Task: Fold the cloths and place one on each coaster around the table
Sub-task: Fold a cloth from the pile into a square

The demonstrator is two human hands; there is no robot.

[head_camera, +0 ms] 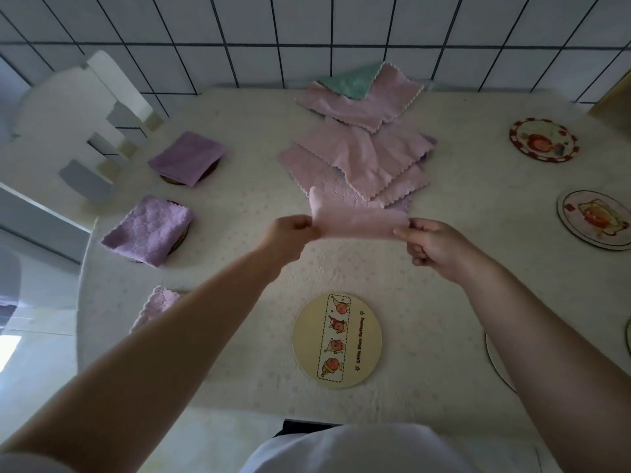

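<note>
Cloths are your job here, and you hold a pink cloth (362,222) stretched in the air between both hands, above the table (444,233) and just short of the loose pile. Nearest you, a round yellow coaster (336,341) printed with a strip of cartoon figures lies bare on the pale tablecloth, between your forearms. Beside your left forearm a folded pink cloth (155,307) lies partly hidden by the arm. Your left hand (290,233) pinches the left end of the held cloth with curled fingers; your right hand (430,245) pinches the right end between thumb and fingers. To the left, a folded purple quilted cloth (148,230) sits on a dark coaster, and farther back a second folded purple cloth (186,158) covers another. To the right lie two bare picture coasters, one pale-rimmed (594,220), one red-rimmed (543,139) beyond it. Past your hands, the pile of unfolded pink cloths (362,158) runs toward the tiled wall, with a green cloth (353,81) on top at the far end.
</note>
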